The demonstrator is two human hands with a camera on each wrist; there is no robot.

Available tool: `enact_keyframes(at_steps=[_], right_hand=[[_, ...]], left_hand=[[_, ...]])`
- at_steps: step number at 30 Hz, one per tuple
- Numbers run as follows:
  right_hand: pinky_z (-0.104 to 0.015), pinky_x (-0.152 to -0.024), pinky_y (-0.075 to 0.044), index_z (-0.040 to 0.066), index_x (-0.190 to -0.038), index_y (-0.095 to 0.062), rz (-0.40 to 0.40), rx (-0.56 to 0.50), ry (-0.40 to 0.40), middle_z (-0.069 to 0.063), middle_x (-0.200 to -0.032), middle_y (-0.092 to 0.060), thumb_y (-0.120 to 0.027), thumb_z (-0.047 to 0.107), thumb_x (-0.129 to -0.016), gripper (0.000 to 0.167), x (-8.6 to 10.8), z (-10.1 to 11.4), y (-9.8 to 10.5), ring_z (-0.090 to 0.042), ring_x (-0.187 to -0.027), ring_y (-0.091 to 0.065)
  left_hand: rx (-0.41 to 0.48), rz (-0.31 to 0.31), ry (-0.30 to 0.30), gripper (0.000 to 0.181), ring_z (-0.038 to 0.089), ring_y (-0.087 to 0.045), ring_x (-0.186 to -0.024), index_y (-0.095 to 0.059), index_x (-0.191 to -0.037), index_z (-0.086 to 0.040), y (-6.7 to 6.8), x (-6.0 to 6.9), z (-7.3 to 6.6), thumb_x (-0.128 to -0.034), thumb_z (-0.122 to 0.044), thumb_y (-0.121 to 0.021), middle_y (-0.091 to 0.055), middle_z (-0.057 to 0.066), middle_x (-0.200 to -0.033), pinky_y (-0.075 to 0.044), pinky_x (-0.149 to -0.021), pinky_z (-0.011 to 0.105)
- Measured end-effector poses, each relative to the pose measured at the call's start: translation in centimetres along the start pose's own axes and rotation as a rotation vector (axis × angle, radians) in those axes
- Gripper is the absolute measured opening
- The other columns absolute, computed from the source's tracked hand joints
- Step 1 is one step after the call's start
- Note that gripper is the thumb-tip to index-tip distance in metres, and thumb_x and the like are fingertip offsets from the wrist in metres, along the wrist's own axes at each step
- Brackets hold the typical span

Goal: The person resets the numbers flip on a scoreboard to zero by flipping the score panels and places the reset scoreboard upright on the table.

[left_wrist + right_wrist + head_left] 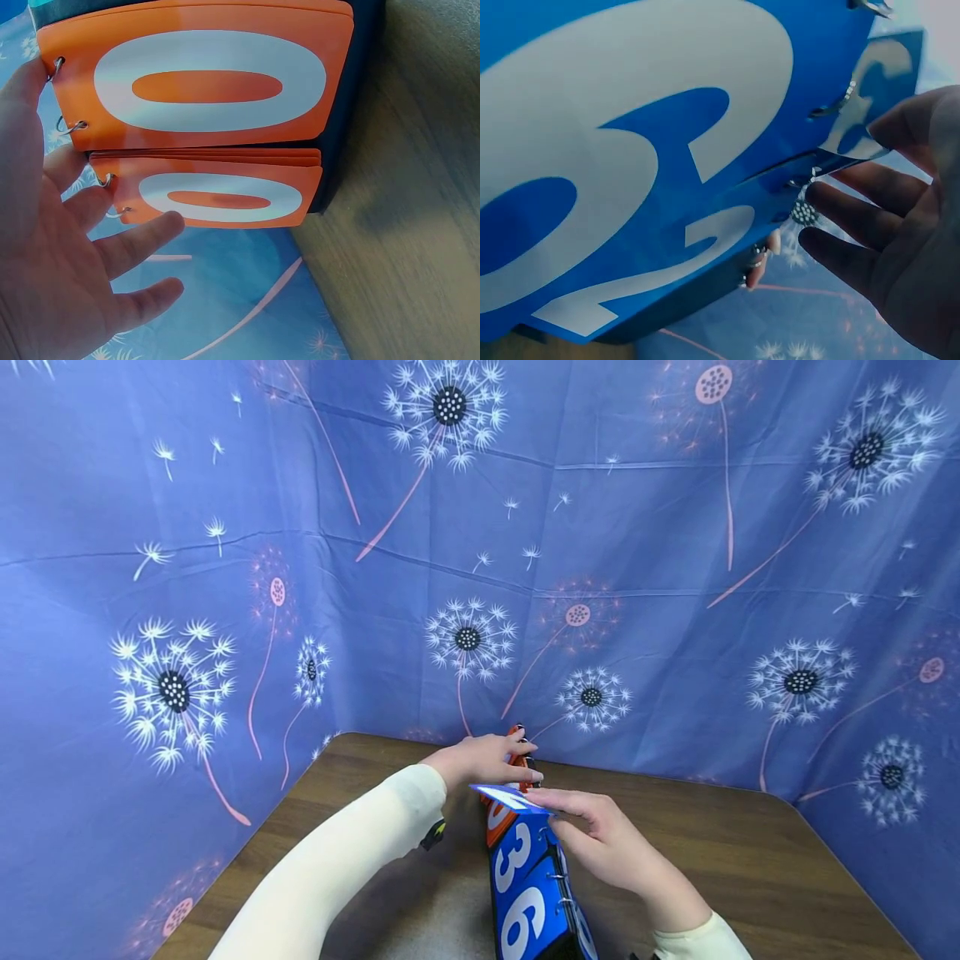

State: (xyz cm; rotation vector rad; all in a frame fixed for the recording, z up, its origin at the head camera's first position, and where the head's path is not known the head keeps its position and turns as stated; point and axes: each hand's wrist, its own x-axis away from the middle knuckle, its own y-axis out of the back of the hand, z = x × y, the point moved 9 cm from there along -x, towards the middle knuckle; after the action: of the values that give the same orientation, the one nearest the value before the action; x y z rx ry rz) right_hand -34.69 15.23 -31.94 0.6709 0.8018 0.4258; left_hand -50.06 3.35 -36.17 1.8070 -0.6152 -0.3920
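A flip scoreboard (542, 870) stands on the table, running away from me, with ring-bound number cards. Its near cards are blue, showing a 3 (513, 857) and a 6 (523, 920); farther off they are orange, and zero cards (206, 86) show in the left wrist view. My right hand (611, 839) pinches a lifted blue number card (510, 798) between thumb and fingers, its printed face tilted up. At the far end my left hand (483, 760) reaches over the scoreboard's top with spread fingers, beside the orange cards' rings (73, 127).
The brown wooden table (720, 843) extends to both sides of the scoreboard. Behind and around it hangs a blue cloth (645, 543) with a dandelion print. A small dark and yellow item (433, 835) shows by the left sleeve.
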Motion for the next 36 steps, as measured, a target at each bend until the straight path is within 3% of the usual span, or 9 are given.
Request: enact_keyframes(at_steps=[2, 6, 13, 16, 24, 30, 32, 36], right_hand=[[-0.030, -0.100, -0.057, 0.022, -0.135, -0.070, 0.035, 0.042, 0.003, 0.001, -0.135, -0.071, -0.061, 0.006, -0.101, 0.038, -0.4, 0.2, -0.4, -0.013, -0.125, -0.067], [-0.037, -0.099, -0.059, 0.021, -0.127, -0.075, 0.129, 0.107, 0.026, 0.001, -0.131, -0.073, -0.064, 0.010, -0.099, 0.032, -1.2, 0.8, -1.2, -0.019, -0.123, -0.070], [-0.041, -0.099, -0.059, 0.019, -0.115, -0.079, 0.312, 0.308, 0.078, 0.004, -0.120, -0.077, -0.070, 0.015, -0.095, 0.023, -2.4, 1.8, -3.4, -0.014, -0.116, -0.071], [-0.038, -0.098, -0.059, 0.017, -0.109, -0.081, 0.373, 0.343, 0.075, 0.006, -0.112, -0.078, -0.073, 0.015, -0.092, 0.019, -2.7, 1.7, -4.3, -0.010, -0.110, -0.071], [-0.033, -0.094, -0.056, 0.018, -0.104, -0.078, 0.480, 0.279, -0.044, 0.011, -0.104, -0.073, -0.066, 0.007, -0.090, 0.022, -2.7, 1.0, -5.2, -0.004, -0.099, -0.063], [-0.058, -0.119, -0.036, 0.018, -0.103, -0.078, 0.534, 0.263, -0.125, 0.015, -0.101, -0.072, -0.059, 0.010, -0.093, 0.023, -2.5, 0.4, -5.8, -0.006, -0.107, -0.063], [-0.055, -0.117, -0.040, 0.019, -0.105, -0.078, 0.537, 0.231, -0.129, 0.015, -0.103, -0.072, -0.057, 0.011, -0.095, 0.024, -2.5, 0.4, -5.7, -0.005, -0.107, -0.063], [-0.035, -0.096, -0.056, 0.023, -0.114, -0.075, 0.501, 0.063, -0.097, 0.010, -0.109, -0.074, -0.057, 0.014, -0.100, 0.024, -2.2, 0.2, -4.6, -0.005, -0.100, -0.065]], left_hand=[[0.005, -0.003, 0.010, 0.072, 0.030, -0.032, -0.157, -0.038, -0.156, -0.048, 0.0, 0.0, 0.0, -0.0915, -0.078, -0.050, -0.020, -0.008, -0.174, -0.018, -0.121, 0.074], [0.007, -0.010, 0.021, 0.072, 0.030, -0.032, -0.157, -0.039, -0.156, -0.048, -0.1, -0.1, 0.2, -0.0911, -0.078, -0.051, -0.020, -0.008, -0.174, -0.017, -0.121, 0.075], [-0.035, -0.002, 0.003, 0.073, 0.030, -0.036, -0.155, -0.037, -0.157, -0.046, -0.2, -0.1, 0.1, -0.0927, -0.080, -0.045, -0.018, -0.006, -0.174, -0.024, -0.120, 0.073], [-0.047, 0.002, -0.005, 0.074, 0.029, -0.037, -0.154, -0.036, -0.158, -0.046, -0.1, -0.1, 0.0, -0.0929, -0.081, -0.043, -0.018, -0.007, -0.174, -0.026, -0.120, 0.072], [-0.032, 0.009, -0.009, 0.072, 0.030, -0.039, -0.153, -0.036, -0.158, -0.045, 0.1, 0.0, -0.1, -0.0942, -0.078, -0.044, -0.018, -0.007, -0.174, -0.031, -0.120, 0.068], [-0.034, 0.015, -0.004, 0.072, 0.030, -0.036, -0.155, -0.035, -0.158, -0.045, 0.1, 0.1, -0.1, -0.0943, -0.078, -0.043, -0.017, -0.006, -0.174, -0.027, -0.120, 0.071], [-0.034, 0.012, -0.004, 0.072, 0.030, -0.036, -0.155, -0.035, -0.158, -0.046, 0.1, 0.1, -0.1, -0.0943, -0.078, -0.044, -0.017, -0.006, -0.174, -0.025, -0.120, 0.072], [-0.014, 0.013, -0.009, 0.072, 0.030, -0.034, -0.156, -0.036, -0.158, -0.046, 0.0, 0.1, -0.2, -0.0939, -0.078, -0.045, -0.018, -0.004, -0.174, -0.021, -0.120, 0.073]])
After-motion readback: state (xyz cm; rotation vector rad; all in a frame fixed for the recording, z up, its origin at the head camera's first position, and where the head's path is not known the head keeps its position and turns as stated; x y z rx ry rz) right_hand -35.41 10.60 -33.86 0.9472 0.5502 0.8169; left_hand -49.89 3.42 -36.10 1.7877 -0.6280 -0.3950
